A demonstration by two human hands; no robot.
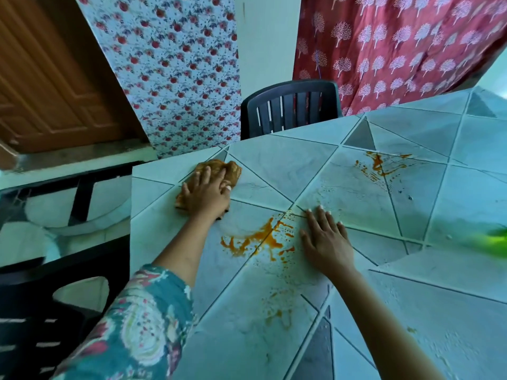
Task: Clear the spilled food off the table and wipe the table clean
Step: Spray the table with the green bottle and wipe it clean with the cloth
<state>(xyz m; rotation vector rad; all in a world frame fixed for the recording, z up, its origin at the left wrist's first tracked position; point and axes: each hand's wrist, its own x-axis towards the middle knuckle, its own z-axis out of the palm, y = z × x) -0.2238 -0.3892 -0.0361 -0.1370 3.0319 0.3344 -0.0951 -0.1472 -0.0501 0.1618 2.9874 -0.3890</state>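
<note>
An orange-brown cloth (233,171) lies near the far left corner of the pale tiled table (288,171). My left hand (207,194) presses flat on the cloth with its fingers spread. My right hand (325,238) rests flat on the table with straight fingers and holds nothing. Just left of it is an orange sauce smear (260,239). A second orange smear (381,165) sits farther back on the right. Faint orange specks (277,311) mark the tiles nearer to me.
A dark plastic chair (290,105) stands at the table's far edge. Another dark chair (41,297) is at the left by the table's side edge. A blurred green object (496,241) lies at the right border. Patterned curtains hang behind.
</note>
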